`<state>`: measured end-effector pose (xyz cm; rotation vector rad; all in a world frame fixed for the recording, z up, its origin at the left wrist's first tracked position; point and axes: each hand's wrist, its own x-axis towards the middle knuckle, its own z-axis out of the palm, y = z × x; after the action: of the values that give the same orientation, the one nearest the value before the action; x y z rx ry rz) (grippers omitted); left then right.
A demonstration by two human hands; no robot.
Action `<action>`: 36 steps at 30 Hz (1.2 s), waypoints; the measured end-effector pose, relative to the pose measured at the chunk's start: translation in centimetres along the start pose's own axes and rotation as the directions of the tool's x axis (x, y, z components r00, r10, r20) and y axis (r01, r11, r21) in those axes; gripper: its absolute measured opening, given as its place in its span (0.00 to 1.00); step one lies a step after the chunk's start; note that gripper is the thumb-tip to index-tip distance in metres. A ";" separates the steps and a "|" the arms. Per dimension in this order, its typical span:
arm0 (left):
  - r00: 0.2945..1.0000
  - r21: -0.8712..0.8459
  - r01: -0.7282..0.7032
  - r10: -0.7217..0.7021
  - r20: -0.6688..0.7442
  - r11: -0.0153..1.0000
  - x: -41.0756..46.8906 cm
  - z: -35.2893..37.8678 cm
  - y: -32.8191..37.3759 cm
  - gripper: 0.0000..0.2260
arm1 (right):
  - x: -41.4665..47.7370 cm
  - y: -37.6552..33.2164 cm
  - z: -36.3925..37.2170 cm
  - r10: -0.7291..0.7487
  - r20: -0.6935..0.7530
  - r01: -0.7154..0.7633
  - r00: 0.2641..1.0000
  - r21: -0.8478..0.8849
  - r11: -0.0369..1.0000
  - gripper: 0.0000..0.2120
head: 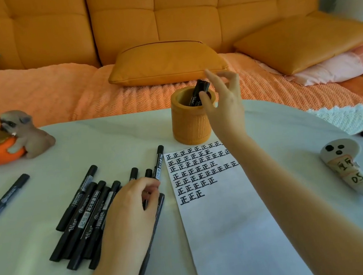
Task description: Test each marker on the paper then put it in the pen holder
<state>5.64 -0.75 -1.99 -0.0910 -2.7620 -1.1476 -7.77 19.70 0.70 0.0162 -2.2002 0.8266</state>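
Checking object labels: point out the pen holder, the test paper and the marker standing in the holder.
pen holder (188,127): head view, ribbed front wall.
test paper (227,233): head view, blank lower part.
marker in the holder (201,87): head view, black upper end.
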 end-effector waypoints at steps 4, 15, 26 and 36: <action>1.000 0.068 -0.003 0.004 -0.026 0.998 0.0 -0.2 -0.2 0.08 | -3.7 -1.5 -2.2 0.025 0.043 -0.031 0.999 0.146 0.989 0.11; 0.996 0.270 0.009 -0.033 0.084 0.963 -1.3 -0.1 0.6 0.13 | -14.4 -3.7 -7.2 0.154 0.327 -0.238 0.932 0.234 0.942 0.07; 0.995 0.247 -0.008 -0.017 0.100 0.969 -1.6 0.6 0.6 0.11 | -14.3 -4.1 -7.2 0.255 0.394 -0.380 0.883 0.281 0.881 0.12; 0.986 -0.160 -0.140 0.153 0.068 0.977 -1.6 -0.4 2.6 0.09 | -13.8 -5.7 -7.1 0.332 0.656 -0.662 0.678 0.350 0.663 0.10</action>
<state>7.57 0.74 -0.14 -0.3602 -2.6755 -1.3433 8.06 15.95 -1.88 -0.1177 -2.4042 2.0280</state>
